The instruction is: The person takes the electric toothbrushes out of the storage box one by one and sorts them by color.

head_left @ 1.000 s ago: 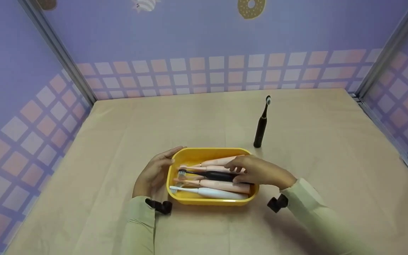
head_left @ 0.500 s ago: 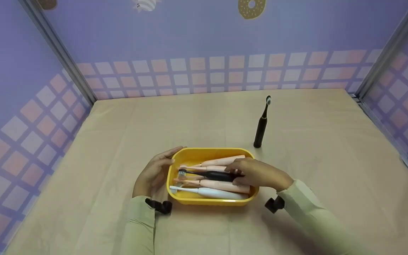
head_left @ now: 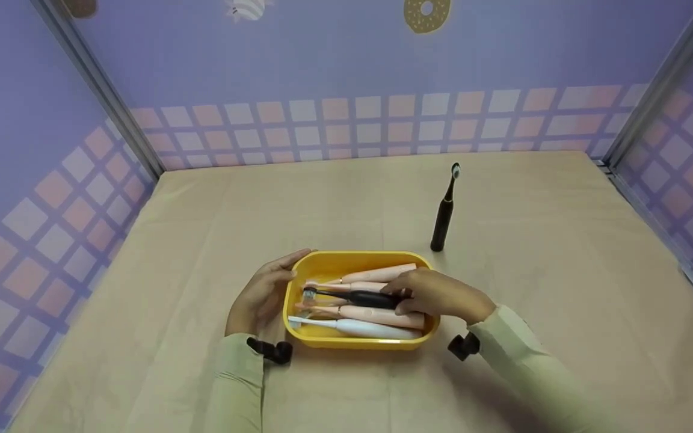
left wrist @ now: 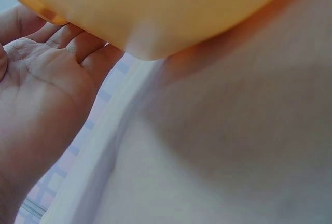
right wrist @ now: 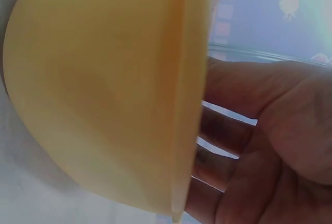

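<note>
A yellow plastic bin holds several electric toothbrushes. In it lie pink electric toothbrushes, a white electric toothbrush and a black electric toothbrush. My right hand reaches over the bin's right end and pinches the black one's handle between thumb and fingers; the handle's end is hidden under the hand. At the left end, my left hand rests against the bin's outside with extended fingers. The left wrist view shows its palm facing the bin wall. Inside the bin, the right fingertips are hidden in the right wrist view.
Another black electric toothbrush stands upright on the cloth-covered table, behind the bin's right end. Patterned walls enclose the back and both sides.
My right hand has shifted slightly left along the black toothbrush, its fingers and thumb closing on the handle. The left hand and the bin have stayed in place.
</note>
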Tool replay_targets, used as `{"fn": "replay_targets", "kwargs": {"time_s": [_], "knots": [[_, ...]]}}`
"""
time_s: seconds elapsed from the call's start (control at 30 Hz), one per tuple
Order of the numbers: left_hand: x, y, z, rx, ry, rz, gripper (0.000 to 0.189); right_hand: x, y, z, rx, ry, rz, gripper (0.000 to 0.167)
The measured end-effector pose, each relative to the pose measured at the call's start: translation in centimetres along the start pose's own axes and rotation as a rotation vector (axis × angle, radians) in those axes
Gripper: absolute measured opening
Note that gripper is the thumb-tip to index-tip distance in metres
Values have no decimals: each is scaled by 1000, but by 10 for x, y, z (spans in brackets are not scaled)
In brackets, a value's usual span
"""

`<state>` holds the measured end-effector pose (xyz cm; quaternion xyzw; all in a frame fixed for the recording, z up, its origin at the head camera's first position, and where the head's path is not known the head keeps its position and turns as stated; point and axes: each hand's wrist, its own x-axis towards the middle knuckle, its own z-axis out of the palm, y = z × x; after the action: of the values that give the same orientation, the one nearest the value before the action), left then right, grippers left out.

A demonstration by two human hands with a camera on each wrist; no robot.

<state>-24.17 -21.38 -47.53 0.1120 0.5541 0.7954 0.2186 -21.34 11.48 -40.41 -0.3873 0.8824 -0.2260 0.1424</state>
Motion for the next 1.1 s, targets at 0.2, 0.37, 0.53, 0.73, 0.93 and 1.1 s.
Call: {"fn": "replay_targets", "kwargs": {"time_s": [0.2, 0.37, 0.53, 0.73, 0.93, 1.1], "knots": [[1, 0, 0, 10, 3, -4, 55, -1, 4, -1, 53, 15, 37, 33], [1, 0, 0, 22, -20, 6, 54, -2, 8, -2, 87, 19, 31, 35], [0, 0, -1, 47, -39, 15, 53, -1, 11, -2, 101, 10, 25, 35], [0, 0, 0, 43, -17, 6, 52, -1, 12, -1, 99, 13, 3, 35], [-1, 0, 0, 45, -16, 3, 52, 0, 11, 0, 83, 14, -4, 33], [-1, 1, 0, 35, -14, 1, 53, 1, 12, 1, 63, 21, -28, 31]]}}
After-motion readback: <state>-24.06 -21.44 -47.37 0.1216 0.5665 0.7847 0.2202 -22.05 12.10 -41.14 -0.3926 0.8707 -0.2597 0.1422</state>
